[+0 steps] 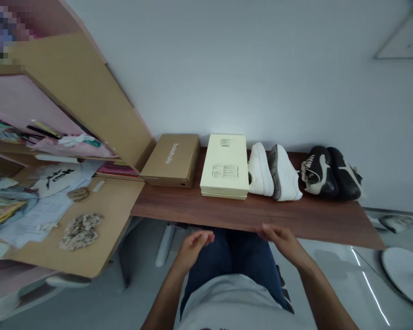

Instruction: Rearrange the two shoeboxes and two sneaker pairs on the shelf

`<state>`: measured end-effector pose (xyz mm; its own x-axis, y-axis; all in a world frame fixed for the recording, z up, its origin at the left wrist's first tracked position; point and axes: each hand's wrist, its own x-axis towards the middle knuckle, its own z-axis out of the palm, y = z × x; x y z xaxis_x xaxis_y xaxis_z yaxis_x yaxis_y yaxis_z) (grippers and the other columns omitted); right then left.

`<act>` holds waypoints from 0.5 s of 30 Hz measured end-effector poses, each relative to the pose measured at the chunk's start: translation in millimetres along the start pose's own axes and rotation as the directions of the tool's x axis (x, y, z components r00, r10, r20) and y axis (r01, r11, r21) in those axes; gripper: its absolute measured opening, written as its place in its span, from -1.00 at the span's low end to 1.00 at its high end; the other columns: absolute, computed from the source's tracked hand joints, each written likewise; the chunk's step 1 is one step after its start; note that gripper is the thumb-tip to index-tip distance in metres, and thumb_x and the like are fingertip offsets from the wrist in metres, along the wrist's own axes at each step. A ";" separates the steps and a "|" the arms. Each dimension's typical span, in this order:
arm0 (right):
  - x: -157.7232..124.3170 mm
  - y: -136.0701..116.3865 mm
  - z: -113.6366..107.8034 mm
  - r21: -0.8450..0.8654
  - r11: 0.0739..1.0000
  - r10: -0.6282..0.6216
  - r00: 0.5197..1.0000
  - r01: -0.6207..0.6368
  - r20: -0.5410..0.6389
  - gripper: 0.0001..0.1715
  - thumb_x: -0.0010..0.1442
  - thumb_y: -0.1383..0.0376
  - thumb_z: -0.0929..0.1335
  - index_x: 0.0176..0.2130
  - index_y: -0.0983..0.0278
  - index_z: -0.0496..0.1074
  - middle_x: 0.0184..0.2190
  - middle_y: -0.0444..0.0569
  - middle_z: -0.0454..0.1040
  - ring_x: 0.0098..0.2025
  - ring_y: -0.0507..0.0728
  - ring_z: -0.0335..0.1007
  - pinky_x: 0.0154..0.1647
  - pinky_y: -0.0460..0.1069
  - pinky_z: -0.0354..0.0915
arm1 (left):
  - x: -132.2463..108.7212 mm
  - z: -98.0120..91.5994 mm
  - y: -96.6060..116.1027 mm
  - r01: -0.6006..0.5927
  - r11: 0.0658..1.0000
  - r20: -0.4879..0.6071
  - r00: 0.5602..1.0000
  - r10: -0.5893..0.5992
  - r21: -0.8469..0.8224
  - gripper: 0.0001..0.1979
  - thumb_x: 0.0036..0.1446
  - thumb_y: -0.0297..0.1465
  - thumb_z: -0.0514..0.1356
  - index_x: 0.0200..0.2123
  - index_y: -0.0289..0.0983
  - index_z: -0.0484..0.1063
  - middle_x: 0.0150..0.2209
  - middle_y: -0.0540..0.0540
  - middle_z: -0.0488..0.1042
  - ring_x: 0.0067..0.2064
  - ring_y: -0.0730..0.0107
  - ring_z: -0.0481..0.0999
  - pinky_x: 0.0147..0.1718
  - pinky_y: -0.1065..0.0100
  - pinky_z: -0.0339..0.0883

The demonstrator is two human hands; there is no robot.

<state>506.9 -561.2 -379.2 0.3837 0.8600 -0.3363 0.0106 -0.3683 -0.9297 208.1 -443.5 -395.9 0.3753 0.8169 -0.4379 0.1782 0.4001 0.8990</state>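
Observation:
On a dark wooden board point(192, 208) stand a brown shoebox point(174, 158), a pale yellow box point(225, 162), a pair of white sneakers point(285, 174) and a pair of black shoes point(344, 176), in a row from left to right. My left hand point(194, 247) is held in front of the board's near edge, below the yellow box, with nothing in it and its fingers loosely bent. My right hand point(280, 238) hovers by the near edge below the white sneakers, empty, thumb and fingers apart. Neither hand touches the boxes or shoes.
At the left a desk point(113, 220) holds papers point(48, 215), a patterned scrunchie point(80, 231) and a brown one point(78, 194), under a shelf unit with pens. A wall rises behind the board. A round white object point(406, 275) stands at the lower right, near another shoe point(395, 223).

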 end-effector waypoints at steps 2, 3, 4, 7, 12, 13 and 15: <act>38.6 -24.9 18.7 0.094 0.991 -0.084 0.985 0.098 -0.148 -0.35 0.05 -0.25 0.42 -0.20 0.21 0.64 -0.17 0.07 0.65 -0.06 0.31 0.53 0.08 0.23 0.39 | 29.8 15.2 50.1 -0.282 0.959 -0.197 0.942 0.271 -0.031 -0.72 0.05 -0.10 0.38 -0.28 -0.17 0.62 -0.18 -0.21 0.63 0.11 0.03 0.52 0.22 0.11 0.29; 57.4 -35.8 29.4 0.161 0.982 -0.059 0.974 0.096 -0.218 -0.33 0.06 -0.27 0.39 -0.19 0.21 0.63 -0.11 0.09 0.64 0.00 0.32 0.52 0.12 0.24 0.37 | 47.4 22.3 71.7 -0.381 0.923 -0.311 0.885 0.346 -0.058 -0.73 0.04 -0.17 0.41 -0.23 -0.16 0.61 -0.13 -0.20 0.63 0.20 0.06 0.46 0.25 0.15 0.24; 74.1 -44.6 39.9 0.240 0.969 0.003 0.967 0.060 -0.254 -0.30 0.09 -0.29 0.34 -0.19 0.21 0.63 -0.06 0.11 0.62 0.04 0.31 0.51 0.13 0.25 0.36 | 65.6 28.5 89.2 -0.430 0.899 -0.385 0.846 0.368 -0.086 -0.72 0.05 -0.22 0.42 -0.18 -0.17 0.60 -0.07 -0.20 0.61 0.26 0.09 0.40 0.27 0.19 0.21; 105.4 -56.9 64.7 0.349 0.936 0.131 0.971 -0.054 -0.202 -0.24 0.16 -0.31 0.24 -0.12 0.19 0.61 -0.02 0.12 0.61 0.10 0.31 0.50 0.18 0.30 0.31 | 113.7 38.3 115.0 -0.379 0.912 -0.359 0.882 0.304 -0.159 -0.73 0.18 -0.22 0.33 -0.12 -0.23 0.58 0.04 -0.24 0.58 0.27 0.13 0.40 0.29 0.22 0.18; 112.1 -51.4 77.1 0.329 0.944 0.063 0.977 0.008 -0.205 -0.15 0.16 -0.36 0.21 -0.02 0.19 0.59 0.00 0.11 0.62 0.20 0.33 0.44 0.26 0.30 0.24 | 142.4 37.0 107.7 -0.322 0.915 -0.316 0.918 0.239 -0.244 -0.79 0.14 -0.29 0.35 -0.18 -0.25 0.62 0.00 -0.20 0.62 0.17 0.11 0.51 0.23 0.24 0.26; 111.2 -49.2 77.4 0.319 0.947 0.053 0.976 0.018 -0.212 -0.14 0.16 -0.36 0.22 -0.01 0.20 0.59 0.03 0.11 0.60 0.22 0.32 0.42 0.28 0.29 0.23 | 142.0 36.0 105.6 -0.321 0.909 -0.320 0.919 0.231 -0.265 -0.81 0.12 -0.32 0.35 -0.19 -0.24 0.62 -0.02 -0.18 0.63 0.17 0.11 0.51 0.21 0.24 0.28; 108.4 -44.2 78.1 0.287 0.955 0.001 0.971 0.069 -0.239 -0.15 0.17 -0.34 0.23 0.01 0.23 0.57 0.09 0.11 0.57 0.24 0.31 0.40 0.29 0.26 0.22 | 138.9 34.0 102.9 -0.319 0.896 -0.319 0.922 0.218 -0.310 -0.80 0.11 -0.35 0.34 -0.18 -0.24 0.63 -0.07 -0.15 0.65 0.17 0.11 0.51 0.17 0.23 0.33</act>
<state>475.9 -424.1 -386.4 0.5930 0.7505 -0.2917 -0.2283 -0.1907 -0.9547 309.5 -303.0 -364.1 0.0953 0.9732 -0.2094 -0.2419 0.2267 0.9434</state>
